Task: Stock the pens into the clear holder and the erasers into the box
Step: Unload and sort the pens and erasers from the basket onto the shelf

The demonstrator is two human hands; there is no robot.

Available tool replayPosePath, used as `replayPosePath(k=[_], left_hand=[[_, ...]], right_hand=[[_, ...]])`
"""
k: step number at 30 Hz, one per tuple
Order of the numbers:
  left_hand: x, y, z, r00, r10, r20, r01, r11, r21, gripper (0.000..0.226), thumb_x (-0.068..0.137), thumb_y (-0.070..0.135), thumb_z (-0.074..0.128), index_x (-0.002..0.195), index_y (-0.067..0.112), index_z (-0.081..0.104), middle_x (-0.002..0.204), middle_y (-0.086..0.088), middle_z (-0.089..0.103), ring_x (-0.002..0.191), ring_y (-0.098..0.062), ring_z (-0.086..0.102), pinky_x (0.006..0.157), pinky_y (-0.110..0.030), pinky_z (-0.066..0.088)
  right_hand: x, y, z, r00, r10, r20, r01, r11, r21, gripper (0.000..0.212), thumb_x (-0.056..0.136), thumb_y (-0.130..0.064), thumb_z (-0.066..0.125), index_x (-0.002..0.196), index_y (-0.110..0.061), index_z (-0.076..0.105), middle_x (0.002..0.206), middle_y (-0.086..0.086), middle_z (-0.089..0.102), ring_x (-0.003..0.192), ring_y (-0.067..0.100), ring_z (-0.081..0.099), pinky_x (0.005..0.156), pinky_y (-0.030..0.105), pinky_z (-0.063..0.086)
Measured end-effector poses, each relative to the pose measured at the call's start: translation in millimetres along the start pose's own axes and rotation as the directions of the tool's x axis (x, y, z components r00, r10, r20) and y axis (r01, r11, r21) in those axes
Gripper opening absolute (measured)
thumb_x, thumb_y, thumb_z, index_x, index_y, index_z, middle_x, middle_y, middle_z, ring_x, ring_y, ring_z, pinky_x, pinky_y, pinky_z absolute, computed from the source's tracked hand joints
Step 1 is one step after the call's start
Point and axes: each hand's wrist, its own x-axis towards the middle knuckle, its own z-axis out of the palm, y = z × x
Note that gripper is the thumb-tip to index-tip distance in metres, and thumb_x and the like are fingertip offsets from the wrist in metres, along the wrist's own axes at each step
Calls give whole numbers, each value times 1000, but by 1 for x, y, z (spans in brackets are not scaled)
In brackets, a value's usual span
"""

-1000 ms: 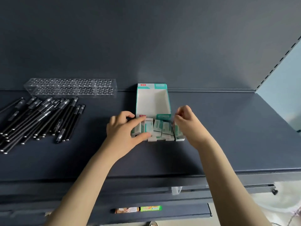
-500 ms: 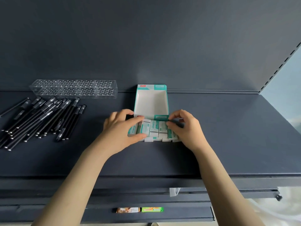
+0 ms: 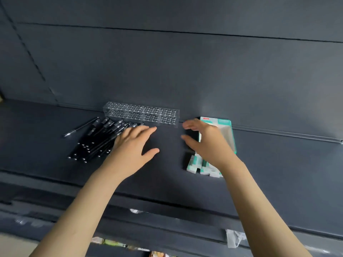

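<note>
Black pens (image 3: 96, 140) lie heaped on the shelf (image 3: 278, 173) before the empty clear holder (image 3: 142, 114); erasers (image 3: 201, 165) sit outside their box (image 3: 225, 130). Both the left hand (image 3: 133, 145) and right hand (image 3: 207, 140) hover spread, holding nothing. Likely next: gather pens.

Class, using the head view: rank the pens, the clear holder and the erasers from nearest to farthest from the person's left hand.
1. Pens: under and beside the left hand, on its left.
2. Clear holder: just beyond the fingers, against the back panel.
3. Erasers: off to the right, below the right hand, in front of the box.
</note>
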Motion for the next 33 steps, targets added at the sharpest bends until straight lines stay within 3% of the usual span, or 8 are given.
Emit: replayPosePath(k=[3, 8, 19, 25, 33], left_hand=[[-32, -62, -45, 994, -79, -71, 87, 990, 107, 63, 93, 52, 51, 150, 34, 31, 150, 13, 33, 139, -16, 24, 113, -39, 22], [-115, -183, -129, 951, -231, -207, 277, 934, 225, 58, 95, 48, 48, 149, 31, 34, 148, 11, 37, 136, -19, 30, 109, -40, 28], [-268, -394, -246, 812, -480, -333, 566, 788, 244, 51, 97, 43, 49, 145, 28, 40, 147, 6, 40, 133, -22, 36, 109, -42, 33], [-265, -481, -274, 784, -515, -347, 601, 769, 219, 50, 98, 41, 48, 146, 27, 40, 148, 5, 39, 135, -22, 34, 112, -42, 32], [-188, -613, -297, 812, -477, -338, 562, 796, 227, 48, 99, 40, 48, 145, 27, 41, 148, 6, 39, 135, -20, 34, 110, -39, 30]], right_hand=[[31, -65, 45, 989, -126, 75, 131, 989, -65, 40, 89, -28, 68, 128, -20, 60, 121, 0, 67, 109, 21, 62, 98, 36, 47], [63, -187, 145, 947, -289, 140, 301, 951, -75, 45, 90, -32, 66, 133, -22, 56, 127, 1, 63, 119, 24, 54, 102, 41, 43], [89, -415, 349, 881, -445, 164, 427, 894, 132, 40, 94, -34, 62, 132, -22, 57, 132, -2, 60, 126, 20, 48, 103, 38, 42], [138, -473, 416, 870, -471, 146, 452, 880, 148, 35, 93, -30, 63, 126, -19, 60, 128, -4, 62, 121, 21, 51, 100, 36, 42], [255, -514, 512, 885, -439, 157, 413, 894, 175, 37, 94, -33, 62, 128, -20, 60, 128, -7, 62, 120, 15, 54, 102, 36, 45]])
